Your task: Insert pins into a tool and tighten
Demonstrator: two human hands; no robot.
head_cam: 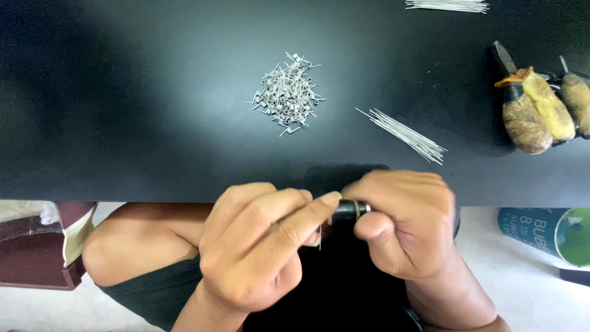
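Black tabletop (123, 123) above, with a coil pile (287, 93) at centre. Low centre: right hand (409, 224) closed around a small black cylindrical tool (350, 210). Left hand (258, 246) pinching thin wire (320, 237) at its tip.

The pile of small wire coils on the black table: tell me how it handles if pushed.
The pile of small wire coils would probably scatter, being loose separate pieces. Each looks light and thin. Their protruding wire ends may snag together, so clumps might move.
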